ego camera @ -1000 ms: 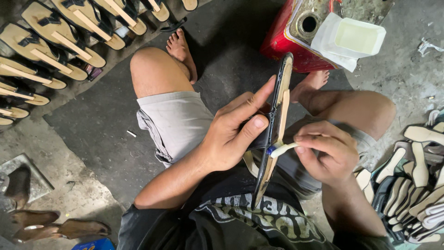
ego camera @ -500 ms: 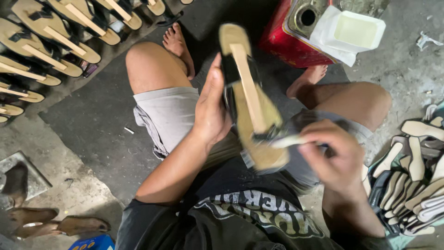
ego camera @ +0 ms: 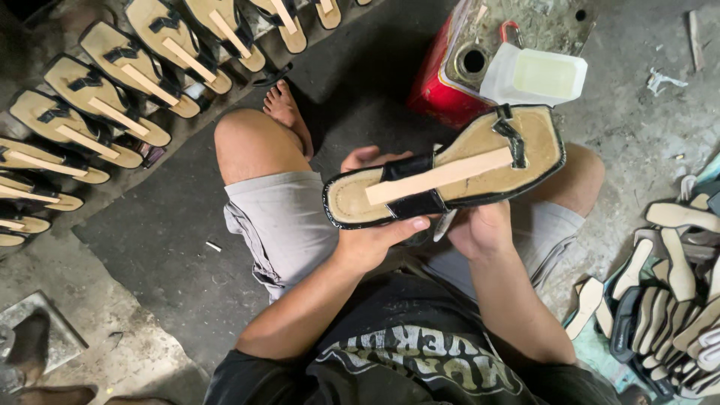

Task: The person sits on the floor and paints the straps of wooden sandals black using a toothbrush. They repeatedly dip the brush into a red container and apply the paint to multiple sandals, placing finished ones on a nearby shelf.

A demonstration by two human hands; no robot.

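I sit on the floor with a sandal (ego camera: 450,176) held over my lap. It lies sideways with its tan underside up, black-edged, with black strap ends and a pale wooden strip along its length. My left hand (ego camera: 375,240) grips it from beneath at the heel end, thumb on the near edge. Under the toe half, my right hand (ego camera: 480,229) is closed around a small white stick-like tool (ego camera: 442,225), and only the tool's tip shows.
Rows of similar sandals (ego camera: 112,97) with wooden strips lie at the upper left. A red can (ego camera: 442,82) with a white plastic container (ego camera: 536,75) on it stands just beyond my knees. A pile of soles (ego camera: 675,300) sits at the right.
The sandal has turned from edge-on and upright to flat and sideways, underside up. My right hand with the white tool has dropped beneath it.
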